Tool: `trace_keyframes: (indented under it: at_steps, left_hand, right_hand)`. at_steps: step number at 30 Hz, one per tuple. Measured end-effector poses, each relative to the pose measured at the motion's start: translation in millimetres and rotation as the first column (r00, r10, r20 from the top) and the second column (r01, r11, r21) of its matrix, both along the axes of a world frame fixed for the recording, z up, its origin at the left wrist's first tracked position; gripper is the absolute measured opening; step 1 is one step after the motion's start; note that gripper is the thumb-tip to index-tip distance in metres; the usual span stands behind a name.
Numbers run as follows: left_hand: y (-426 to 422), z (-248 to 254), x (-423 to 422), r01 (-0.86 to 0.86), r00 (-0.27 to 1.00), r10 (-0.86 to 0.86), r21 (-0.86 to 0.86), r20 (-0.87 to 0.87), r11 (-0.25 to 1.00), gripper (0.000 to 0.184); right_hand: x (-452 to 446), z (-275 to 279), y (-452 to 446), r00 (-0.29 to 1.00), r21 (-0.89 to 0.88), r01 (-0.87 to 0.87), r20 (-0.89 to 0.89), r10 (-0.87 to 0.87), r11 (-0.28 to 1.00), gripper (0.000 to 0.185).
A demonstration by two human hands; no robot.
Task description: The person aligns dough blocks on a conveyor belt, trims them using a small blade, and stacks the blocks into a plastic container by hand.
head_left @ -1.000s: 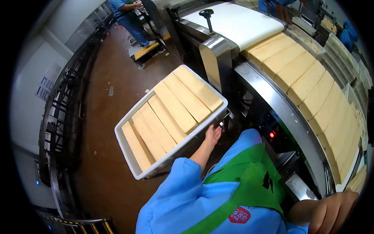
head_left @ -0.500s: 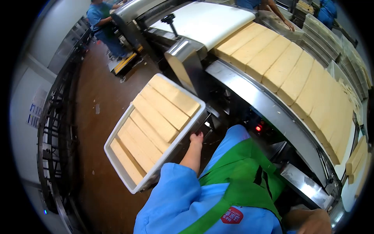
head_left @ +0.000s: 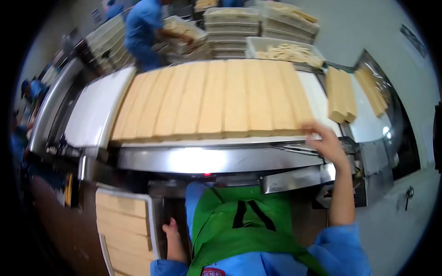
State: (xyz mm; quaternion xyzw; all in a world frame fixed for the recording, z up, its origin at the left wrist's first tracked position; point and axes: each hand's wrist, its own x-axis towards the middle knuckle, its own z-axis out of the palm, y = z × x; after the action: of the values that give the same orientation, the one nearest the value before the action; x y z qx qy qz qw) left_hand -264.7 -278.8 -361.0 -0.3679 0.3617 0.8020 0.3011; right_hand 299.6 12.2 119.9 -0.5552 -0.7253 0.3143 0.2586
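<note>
Long pale yellow blocks lie side by side in a row across the white belt in front of me. My right hand, slightly blurred, is at the near corner of the row's right end, with its fingers apart; whether it touches the last block I cannot tell. Low on the left, my left hand is beside a white-rimmed tray, its fingers curled and partly hidden. Similar blocks fill that tray.
A metal rail runs along the belt's near side. More blocks lie at the right. Behind the belt are stacked crates and a bin of pale strips. A person in blue works at the back left.
My view has swung right, toward the belt. My right hand has risen from low at the right to the end of the block row. My left hand stays near the tray.
</note>
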Motion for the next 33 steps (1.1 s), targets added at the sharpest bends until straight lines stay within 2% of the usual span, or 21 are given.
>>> trace_keyframes:
  at_steps: [1, 3, 4, 5, 6, 7, 8, 9, 11, 13, 15, 17, 18, 19, 20, 21, 23, 25, 28, 31, 33]
  left_hand:
    - [14, 30, 15, 0.112, 0.994, -0.111, -0.057, 0.026, 0.992, 0.040]
    - [47, 83, 57, 0.308, 0.938, -0.336, -0.242, -0.085, 0.920, 0.039]
    - [58, 94, 73, 0.325, 0.931, -0.353, -0.226, -0.093, 0.918, 0.039]
    - [68, 102, 88, 0.507, 0.716, -0.600, -0.326, -0.356, 0.798, 0.038]
    - [74, 113, 104, 0.600, 0.373, -0.750, -0.474, -0.546, 0.644, 0.037]
    - [90, 140, 128, 0.602, 0.203, -0.731, -0.505, -0.651, 0.618, 0.024]
    - [104, 179, 159, 0.570, 0.018, -0.704, -0.572, -0.710, 0.591, 0.018]
    - [119, 221, 188, 0.521, -0.171, -0.656, -0.632, -0.735, 0.573, 0.011]
    - [141, 285, 225, 0.362, -0.587, -0.526, -0.780, -0.616, 0.510, 0.006]
    - [164, 324, 251, 0.301, -0.781, -0.312, -0.764, -0.541, 0.571, 0.010]
    - [188, 339, 264, 0.329, -0.814, -0.216, -0.735, -0.539, 0.592, 0.015]
    - [216, 357, 274, 0.353, -0.849, -0.122, -0.724, -0.514, 0.593, 0.018]
    - [230, 362, 279, 0.351, -0.862, -0.073, -0.694, -0.501, 0.628, 0.019]
    - [246, 363, 284, 0.350, -0.873, -0.025, -0.663, -0.486, 0.662, 0.020]
    - [263, 363, 289, 0.399, -0.863, -0.007, -0.690, -0.504, 0.604, 0.021]
    - [278, 368, 298, 0.392, -0.879, 0.036, -0.679, -0.475, 0.620, 0.020]
    - [297, 369, 310, 0.408, -0.887, 0.091, -0.677, -0.453, 0.613, 0.018]
    - [309, 367, 319, 0.404, -0.886, 0.099, -0.650, -0.452, 0.644, 0.015]
    - [318, 367, 324, 0.374, -0.898, 0.090, -0.637, -0.431, 0.674, 0.014]
    - [319, 360, 327, 0.318, -0.917, 0.022, -0.699, -0.397, 0.640, 0.015]
    - [319, 362, 327, 0.307, -0.925, 0.028, -0.702, -0.379, 0.642, 0.017]
  right_hand:
    - [28, -30, 41, 0.991, 0.323, 0.129, -0.075, -0.111, 0.938, 0.044]
    - [98, -74, 120, 0.895, 0.588, 0.316, 0.077, -0.440, 0.745, 0.054]
    - [120, -90, 144, 0.771, 0.628, 0.382, 0.188, -0.608, 0.678, 0.060]
    - [128, -93, 148, 0.762, 0.636, 0.395, 0.176, -0.623, 0.663, 0.060]
    - [131, -95, 152, 0.597, 0.586, 0.455, 0.359, -0.718, 0.671, 0.061]
    - [131, -93, 155, 0.402, 0.539, 0.522, 0.528, -0.748, 0.661, 0.062]
    - [127, -91, 158, 0.361, 0.532, 0.552, 0.541, -0.760, 0.642, 0.058]
    - [128, -94, 162, 0.363, 0.532, 0.562, 0.529, -0.767, 0.633, 0.058]
    - [131, -106, 171, 0.306, 0.566, 0.563, 0.533, -0.788, 0.602, 0.054]
    - [129, -94, 148, 0.388, 0.541, 0.551, 0.509, -0.769, 0.636, 0.054]
    - [139, -99, 135, 0.459, 0.527, 0.530, 0.481, -0.747, 0.665, 0.053]
    - [179, -121, 132, 0.752, 0.495, 0.544, 0.070, -0.655, 0.677, 0.054]
    - [193, -121, 126, 0.752, 0.500, 0.545, 0.066, -0.656, 0.674, 0.054]
    - [208, -121, 120, 0.719, 0.309, 0.692, -0.212, -0.662, 0.652, 0.056]
    - [215, -119, 115, 0.595, 0.080, 0.766, -0.464, -0.657, 0.638, 0.058]
    - [209, -115, 111, 0.592, 0.086, 0.769, -0.470, -0.654, 0.634, 0.058]
    - [178, -105, 105, 0.694, 0.334, 0.686, -0.035, -0.719, 0.646, 0.068]
    - [135, -106, 96, 0.614, 0.505, 0.568, 0.265, -0.744, 0.649, 0.077]
    - [102, -116, 96, 0.630, 0.410, 0.664, 0.145, -0.763, 0.626, 0.080]
    - [97, -118, 94, 0.759, 0.337, 0.611, 0.009, -0.651, 0.717, 0.070]
    - [95, -110, 83, 0.871, 0.338, 0.481, -0.077, -0.486, 0.809, 0.060]
